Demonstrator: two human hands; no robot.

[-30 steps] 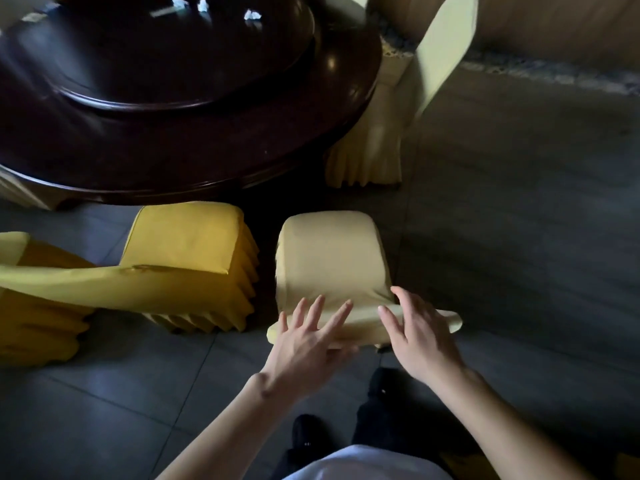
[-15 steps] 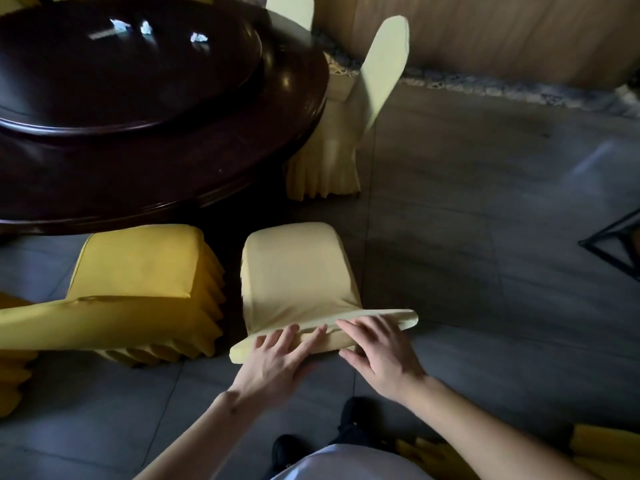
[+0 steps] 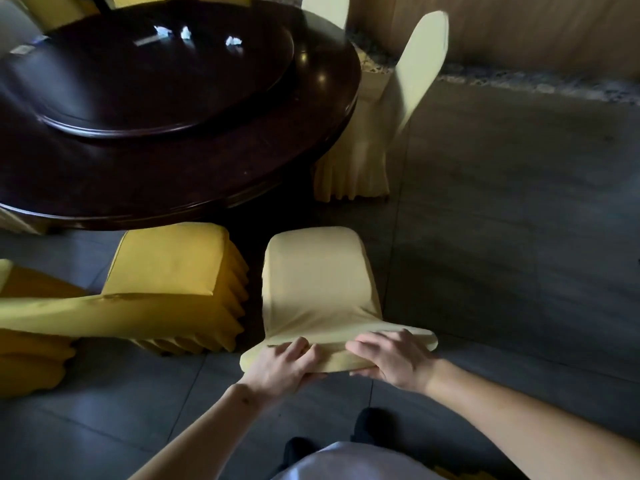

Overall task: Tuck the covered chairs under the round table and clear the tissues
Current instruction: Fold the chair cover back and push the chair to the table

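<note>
A pale-yellow covered chair [image 3: 317, 282] stands in front of me, its seat facing the dark round table [image 3: 194, 174]. My left hand [image 3: 282, 367] and my right hand [image 3: 391, 360] both grip the top edge of its backrest, fingers curled over it. The seat's front sits just short of the table's rim. Small white crumpled tissues [image 3: 185, 32] lie on the table's raised turntable [image 3: 156, 74], far from my hands.
A deeper-yellow covered chair [image 3: 166, 282] stands close on the left, another beyond it at the left edge [image 3: 31, 355]. A pale covered chair [image 3: 391, 109] is at the table's right side. A wood-panelled wall [image 3: 519, 29] runs behind. Grey tiled floor [image 3: 502, 220] lies to the right.
My hands went from hovering open over the backrest to closing on its top edge. The view has shifted, bringing the table and chair lower and nearer.
</note>
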